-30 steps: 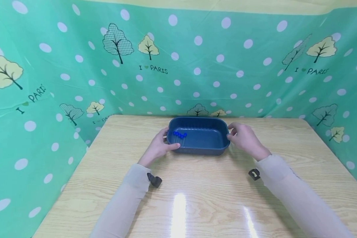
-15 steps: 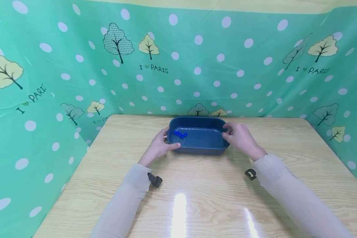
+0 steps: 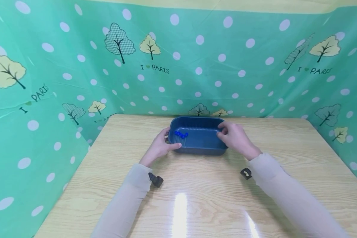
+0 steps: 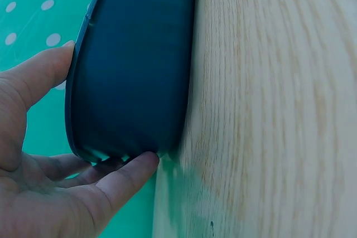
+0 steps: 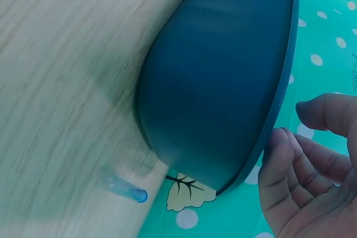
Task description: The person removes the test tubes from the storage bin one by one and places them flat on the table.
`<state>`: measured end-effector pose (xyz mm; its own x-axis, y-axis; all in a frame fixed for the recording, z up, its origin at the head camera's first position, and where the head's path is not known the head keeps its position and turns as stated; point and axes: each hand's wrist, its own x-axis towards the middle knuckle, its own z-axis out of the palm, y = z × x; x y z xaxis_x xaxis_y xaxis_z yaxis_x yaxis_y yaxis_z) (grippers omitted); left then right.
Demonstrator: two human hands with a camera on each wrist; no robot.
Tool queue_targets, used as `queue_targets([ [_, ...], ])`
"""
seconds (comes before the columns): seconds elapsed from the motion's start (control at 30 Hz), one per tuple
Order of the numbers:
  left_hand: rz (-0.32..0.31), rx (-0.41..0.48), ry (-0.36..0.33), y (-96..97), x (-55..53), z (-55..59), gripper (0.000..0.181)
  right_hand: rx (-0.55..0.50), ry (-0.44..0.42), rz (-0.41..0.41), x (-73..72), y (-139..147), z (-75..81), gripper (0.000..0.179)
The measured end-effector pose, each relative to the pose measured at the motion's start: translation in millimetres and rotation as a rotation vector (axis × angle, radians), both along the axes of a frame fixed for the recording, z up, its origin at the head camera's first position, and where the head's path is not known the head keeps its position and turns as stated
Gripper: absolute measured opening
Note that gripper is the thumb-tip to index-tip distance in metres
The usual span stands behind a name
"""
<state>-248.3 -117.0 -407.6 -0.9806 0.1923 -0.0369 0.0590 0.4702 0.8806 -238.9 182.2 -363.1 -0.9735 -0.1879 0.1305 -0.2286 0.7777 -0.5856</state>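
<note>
A deep dark blue basin [image 3: 200,151] stands on the wooden table. My left hand [image 3: 159,143] holds its left end, thumb at the near rim and fingers against the outer wall. Several clear tubes [image 3: 179,141] with small blue ends lie side by side inside, near that hand. My right hand [image 3: 235,137] is over the basin's right end, thumb and fingers bent and apart. In the right wrist view nothing shows between them, and a fingertip overlaps the rim. There, a faint clear tube [image 5: 125,188] with a blue end appears on the table beside the basin.
The light wood-grain table [image 3: 214,188] extends around the basin. A green dotted curtain [image 3: 214,76] with printed trees hangs right behind the table's far edge and along both sides.
My right hand has moved left from the basin's right rim to over its inside, its thumb and fingers apart. My left hand and the basin have stayed in place.
</note>
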Motion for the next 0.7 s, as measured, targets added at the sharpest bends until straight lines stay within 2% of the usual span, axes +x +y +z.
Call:
queue_targets([
  [0.7, 0.014, -0.011, -0.001, 0.3, -0.9, -1.1, 0.094, 0.026, -0.006, 0.026, -6.3, -23.1, -3.1, 0.036],
])
